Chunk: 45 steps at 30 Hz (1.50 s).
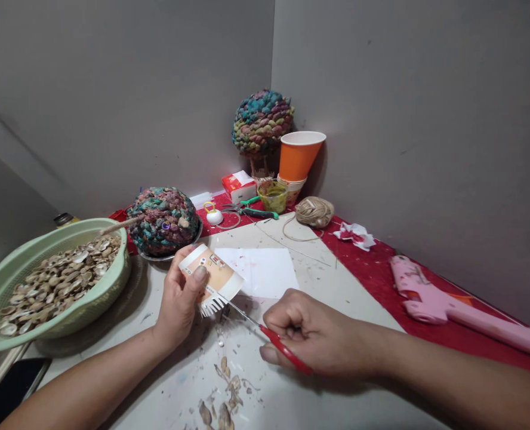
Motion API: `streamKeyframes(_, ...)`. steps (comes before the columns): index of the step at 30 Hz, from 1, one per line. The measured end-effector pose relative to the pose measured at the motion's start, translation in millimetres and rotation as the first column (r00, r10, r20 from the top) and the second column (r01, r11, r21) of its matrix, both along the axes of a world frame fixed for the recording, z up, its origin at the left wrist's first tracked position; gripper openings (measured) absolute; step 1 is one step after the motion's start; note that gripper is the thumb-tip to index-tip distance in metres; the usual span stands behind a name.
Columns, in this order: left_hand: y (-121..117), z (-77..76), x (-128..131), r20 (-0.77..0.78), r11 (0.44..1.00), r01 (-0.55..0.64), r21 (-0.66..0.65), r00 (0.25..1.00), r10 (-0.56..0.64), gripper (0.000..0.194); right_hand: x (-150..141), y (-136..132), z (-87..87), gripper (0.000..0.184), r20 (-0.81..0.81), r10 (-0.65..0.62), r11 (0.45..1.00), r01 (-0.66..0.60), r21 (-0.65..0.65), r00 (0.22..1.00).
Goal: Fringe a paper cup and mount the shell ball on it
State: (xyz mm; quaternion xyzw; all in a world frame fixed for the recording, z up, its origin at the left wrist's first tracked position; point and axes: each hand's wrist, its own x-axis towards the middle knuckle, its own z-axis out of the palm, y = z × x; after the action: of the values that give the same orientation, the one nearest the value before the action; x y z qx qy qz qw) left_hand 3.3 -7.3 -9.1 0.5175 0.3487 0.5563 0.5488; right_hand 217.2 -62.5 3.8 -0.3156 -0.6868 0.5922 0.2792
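In the middle of the view, my left hand grips a paper cup tipped on its side, thumb pressed on its printed wall. Short cut strips form a fringe along the cup's lower edge. Red-handled scissors are in my right hand, whose fingers curl round the handles. Their blades reach to the cup's edge beside the fringe. Behind the cup lies a white sheet of paper. Loose shell pieces are scattered on the table below my hands.
A green colander of shells stands at left, beside a colourful shell-covered ball in a dish. At the back are a second ball, an orange cup, pliers and twine. A pink glue gun lies at right.
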Motion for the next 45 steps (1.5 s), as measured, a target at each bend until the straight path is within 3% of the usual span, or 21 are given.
streamKeyframes(7,-3.0,6.6,3.6,0.068,0.997,0.037,-0.061,0.997,-0.032,0.048,-1.3,-0.6,-1.9,0.047,-0.006,-0.024,0.999,0.025,0.022,1.000)
streamKeyframes(14,-8.8,16.1,12.3,0.099,0.973,0.151,-0.174,0.986,-0.135,0.047,-2.4,-2.2,-3.9,0.052,-0.031,-0.024,1.000,0.023,-0.014,0.999)
streamKeyframes(21,-7.2,9.3,9.1,0.113,0.984,0.106,-0.145,0.989,-0.090,0.042,-2.3,0.0,-6.4,0.053,-0.003,-0.037,0.998,0.037,-0.055,0.999)
streamKeyframes(32,-4.9,19.0,12.1,0.129,0.989,0.025,-0.145,0.992,-0.006,0.046,-0.7,2.2,-3.7,0.045,0.024,-0.031,0.999,0.031,0.008,0.999)
streamKeyframes(45,-5.0,11.7,9.5,0.144,0.990,0.075,-0.123,0.988,-0.057,0.039,-1.0,1.5,-7.7,0.046,-0.008,-0.038,0.999,0.038,0.004,0.999)
